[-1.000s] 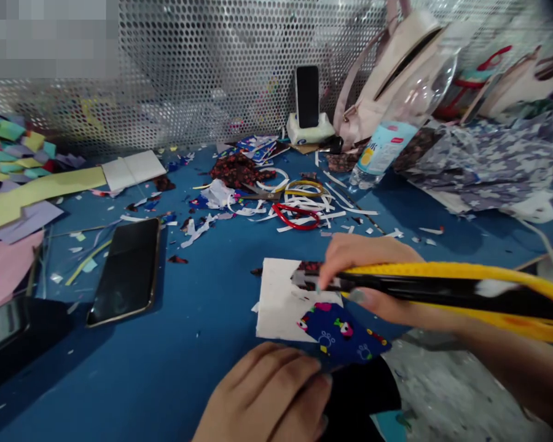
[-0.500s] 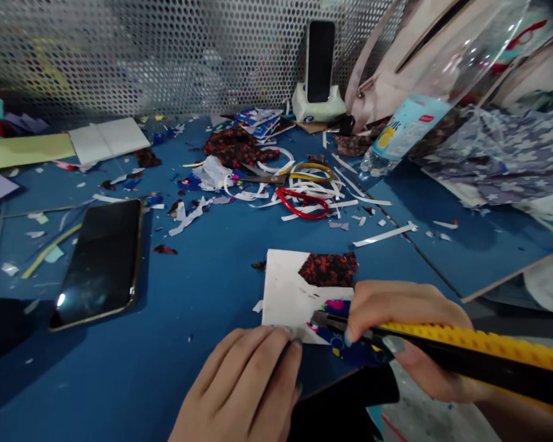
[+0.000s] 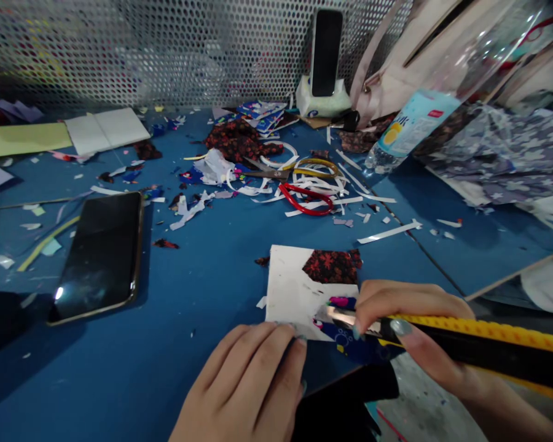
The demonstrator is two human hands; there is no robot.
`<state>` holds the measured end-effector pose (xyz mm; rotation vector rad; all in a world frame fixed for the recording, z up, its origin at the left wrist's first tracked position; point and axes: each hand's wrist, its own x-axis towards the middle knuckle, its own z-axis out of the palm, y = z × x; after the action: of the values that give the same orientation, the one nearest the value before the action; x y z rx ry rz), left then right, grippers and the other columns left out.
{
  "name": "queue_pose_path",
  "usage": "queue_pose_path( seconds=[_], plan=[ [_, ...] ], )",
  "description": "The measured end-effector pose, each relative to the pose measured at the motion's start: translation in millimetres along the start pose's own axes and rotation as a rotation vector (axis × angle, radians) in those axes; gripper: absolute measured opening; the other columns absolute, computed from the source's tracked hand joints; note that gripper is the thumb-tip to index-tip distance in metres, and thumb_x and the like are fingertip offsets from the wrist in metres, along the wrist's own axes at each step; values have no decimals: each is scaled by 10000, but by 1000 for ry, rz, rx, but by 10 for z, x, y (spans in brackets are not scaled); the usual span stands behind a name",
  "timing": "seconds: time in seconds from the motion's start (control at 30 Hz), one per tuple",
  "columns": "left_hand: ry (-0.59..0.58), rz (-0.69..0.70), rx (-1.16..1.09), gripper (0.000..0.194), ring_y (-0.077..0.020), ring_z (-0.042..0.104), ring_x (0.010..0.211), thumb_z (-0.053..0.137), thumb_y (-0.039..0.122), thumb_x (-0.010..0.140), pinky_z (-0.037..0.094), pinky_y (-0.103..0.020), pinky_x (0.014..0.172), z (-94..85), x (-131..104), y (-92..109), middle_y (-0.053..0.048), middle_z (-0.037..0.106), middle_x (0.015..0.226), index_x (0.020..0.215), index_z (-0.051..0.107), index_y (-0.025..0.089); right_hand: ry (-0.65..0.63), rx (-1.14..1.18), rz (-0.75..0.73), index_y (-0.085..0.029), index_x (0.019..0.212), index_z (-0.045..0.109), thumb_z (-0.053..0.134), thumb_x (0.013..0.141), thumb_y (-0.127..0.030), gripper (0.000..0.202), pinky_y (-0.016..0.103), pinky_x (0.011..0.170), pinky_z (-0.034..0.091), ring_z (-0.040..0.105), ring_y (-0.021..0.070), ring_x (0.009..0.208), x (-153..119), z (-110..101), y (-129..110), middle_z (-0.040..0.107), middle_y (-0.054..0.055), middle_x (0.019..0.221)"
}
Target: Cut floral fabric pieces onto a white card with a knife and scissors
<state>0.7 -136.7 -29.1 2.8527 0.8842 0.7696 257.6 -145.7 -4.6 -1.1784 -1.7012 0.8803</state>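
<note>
White card [image 3: 286,288] under fingertips and knife tip

The white card lies flat on the blue tabletop [image 3: 203,282], directly ahead of the left hand's fingers and to the left of the right hand's fingers. The left hand [image 3: 244,383] is palm down; its fingers are extended side by side, unclenched, with the tips resting at the card's near edge. Whether anything lies beneath the palm cannot be determined.

The right hand [image 3: 410,310] is closed on a black-and-yellow utility knife [image 3: 470,345], gripped between thumb and fingers. The knife's metal tip points left from these fingers and is positioned over the left end of a blue patterned piece [image 3: 356,348]. This piece overlaps the near right part of the card and extends beneath the right fingers. A dark red-and-black floral piece [image 3: 330,266] occupies the card's far right part, beyond the right fingers.

Scissors [image 3: 271,174] lie among white paper strips [image 3: 378,236], farther out than both sets of fingers. A flat phone [image 3: 100,252] is located to the left of the left fingers.
</note>
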Motion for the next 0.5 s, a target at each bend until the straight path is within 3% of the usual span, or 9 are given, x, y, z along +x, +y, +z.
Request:
queue_pose_path(
  seconds=[0.23, 0.5],
  plan=[
    [17, 13, 4, 307, -188, 605, 1136, 485, 130, 984, 537, -354, 964, 6, 13, -6, 3, 678, 1243, 1234, 652, 193, 14, 5, -25, -218, 849, 727, 515, 943, -512, 373, 262, 564, 477, 617, 141, 621, -9, 14, -49, 672, 30, 702],
    [10, 19, 5, 306, -184, 603, 1140, 466, 138, 996, 538, -353, 963, 10, 16, -12, 5, 676, 1244, 1230, 653, 198, 25, -40, -39, -211, 818, 717, 518, 929, -424, 313, 255, 560, 470, 621, 133, 607, 30, 79, -60, 681, 28, 691]
  ],
)
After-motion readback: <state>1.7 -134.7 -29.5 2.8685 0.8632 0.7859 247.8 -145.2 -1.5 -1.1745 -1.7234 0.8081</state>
